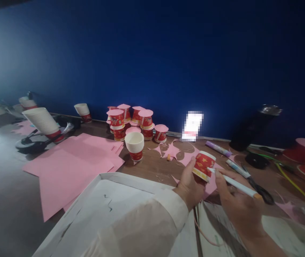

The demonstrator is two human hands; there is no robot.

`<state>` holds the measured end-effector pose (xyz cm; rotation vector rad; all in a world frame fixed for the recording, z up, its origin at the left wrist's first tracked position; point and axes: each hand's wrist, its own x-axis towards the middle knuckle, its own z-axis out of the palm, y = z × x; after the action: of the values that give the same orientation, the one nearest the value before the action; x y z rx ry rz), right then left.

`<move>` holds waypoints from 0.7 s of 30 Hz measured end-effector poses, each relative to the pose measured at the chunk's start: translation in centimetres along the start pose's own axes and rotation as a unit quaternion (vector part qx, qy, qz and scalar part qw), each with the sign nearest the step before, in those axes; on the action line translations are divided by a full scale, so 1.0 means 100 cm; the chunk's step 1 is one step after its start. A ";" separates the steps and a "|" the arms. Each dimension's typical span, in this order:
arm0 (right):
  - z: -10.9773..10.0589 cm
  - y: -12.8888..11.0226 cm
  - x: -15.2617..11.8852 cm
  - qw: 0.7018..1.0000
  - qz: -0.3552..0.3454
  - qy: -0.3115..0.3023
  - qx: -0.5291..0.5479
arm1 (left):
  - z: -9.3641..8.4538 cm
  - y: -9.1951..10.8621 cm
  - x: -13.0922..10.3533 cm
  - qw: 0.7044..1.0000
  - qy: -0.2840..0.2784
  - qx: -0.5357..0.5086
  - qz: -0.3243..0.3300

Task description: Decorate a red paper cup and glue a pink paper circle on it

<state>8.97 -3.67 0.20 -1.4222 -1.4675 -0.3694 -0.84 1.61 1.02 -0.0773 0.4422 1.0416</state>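
Observation:
My left hand (191, 185) is wrapped round a red paper cup (204, 163) with gold stars and a pale rim. The cup is tilted. My right hand (239, 203) grips a white marker pen (238, 186) with an orange end. Its tip is at the cup's side; whether it touches cannot be made out. Behind my hands lie pink paper scraps (190, 156). A short stack of white-rimmed paper cups (134, 145) stands to the left. Beyond it, several red cups with pink paper discs (145, 119) on top are piled up.
Pink paper sheets (74, 160) lie at left, beside a leaning stack of cups (44, 123). A white box lid (106, 191) is in front. A purple glue tube (218, 148), scissors (262, 192), black tape roll (256, 160) and dark bottle (251, 130) are at right. A blue partition (152, 53) rises behind.

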 end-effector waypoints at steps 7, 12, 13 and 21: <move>0.000 -0.002 0.001 1.000 -0.018 0.004 0.002 | 0.000 0.000 0.001 1.000 0.002 0.001 0.001; -0.001 -0.002 0.001 1.000 -0.002 -0.004 0.001 | 0.004 0.001 -0.003 1.000 0.000 0.007 -0.004; -0.001 -0.002 0.001 1.000 -0.001 -0.005 0.003 | 0.005 0.002 -0.004 1.000 -0.001 0.008 -0.003; 0.002 0.002 -0.001 1.000 0.006 -0.003 0.021 | 0.000 0.000 0.000 1.000 -0.001 0.008 0.006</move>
<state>9.03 -3.54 -0.04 -1.3984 -1.4643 -0.3248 -0.83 1.61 1.01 -0.0598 0.4505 1.0503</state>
